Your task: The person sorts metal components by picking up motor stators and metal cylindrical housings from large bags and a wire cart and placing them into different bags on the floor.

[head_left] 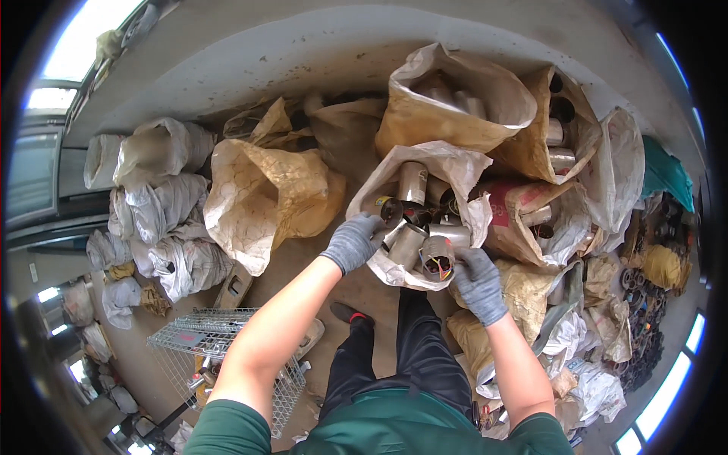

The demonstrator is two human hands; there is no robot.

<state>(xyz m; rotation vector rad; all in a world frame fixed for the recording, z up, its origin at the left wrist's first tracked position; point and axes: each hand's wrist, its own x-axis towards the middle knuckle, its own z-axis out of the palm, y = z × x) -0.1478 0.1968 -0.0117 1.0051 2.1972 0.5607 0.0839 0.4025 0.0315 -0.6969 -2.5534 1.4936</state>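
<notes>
In front of me stands a whitish woven sack [462, 163] with its mouth wide, filled with several shiny metal cylinders [412, 183]. Both my hands wear grey knitted gloves and reach to its near rim. At the left side, my left hand [354, 243] has its fingers curled at a metal cylinder [389, 210] with a dark hollow end. My right hand [480, 285] is closed at the side of another metal cylinder [437, 250], whose end shows coloured wires. Its fingertips are partly hidden behind that cylinder and the rim.
A yellowed sack [303, 193] gapes to the left, and a larger sack [447, 125] of cylinders stands behind. More filled sacks [557, 121] crowd the right. A wire cart [205, 334] stands by my left arm. Past the sacks rises a pale wall [303, 53].
</notes>
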